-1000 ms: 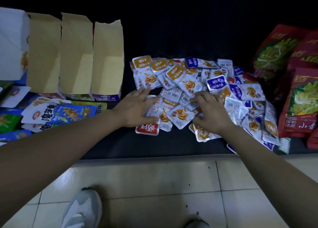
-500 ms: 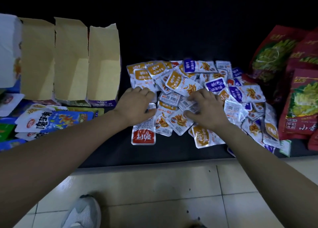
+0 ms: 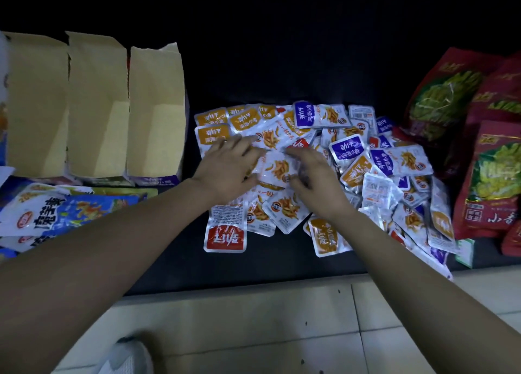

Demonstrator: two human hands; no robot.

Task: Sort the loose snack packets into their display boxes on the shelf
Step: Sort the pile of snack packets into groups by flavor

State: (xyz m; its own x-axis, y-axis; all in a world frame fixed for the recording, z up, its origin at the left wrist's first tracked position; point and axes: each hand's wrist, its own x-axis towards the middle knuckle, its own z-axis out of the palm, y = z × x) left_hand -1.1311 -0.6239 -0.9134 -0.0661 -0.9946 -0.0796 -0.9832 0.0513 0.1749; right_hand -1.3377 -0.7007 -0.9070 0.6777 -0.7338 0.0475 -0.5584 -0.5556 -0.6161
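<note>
You are resting your left hand [image 3: 228, 170] flat, fingers spread and nearly straight, on the left part of the pile of snack packets [image 3: 352, 159] lying on the middle of the shelf [image 3: 282, 266]. Your right hand [image 3: 315, 182] is touching a white packet [image 3: 277, 167] between your hands with bent fingers; whether it is gripping cannot be told. Three open display boxes [image 3: 98, 105] are standing far left, and red bags [image 3: 490, 176] are lying right.

The left forearm [image 3: 127, 232] and right forearm [image 3: 408, 261] are stretched forward and angled inward. The left hand [image 3: 228, 170] is laid palm down, fingers nearly straight. The right hand [image 3: 315, 182] is held just beside it, fingers bent.
</note>
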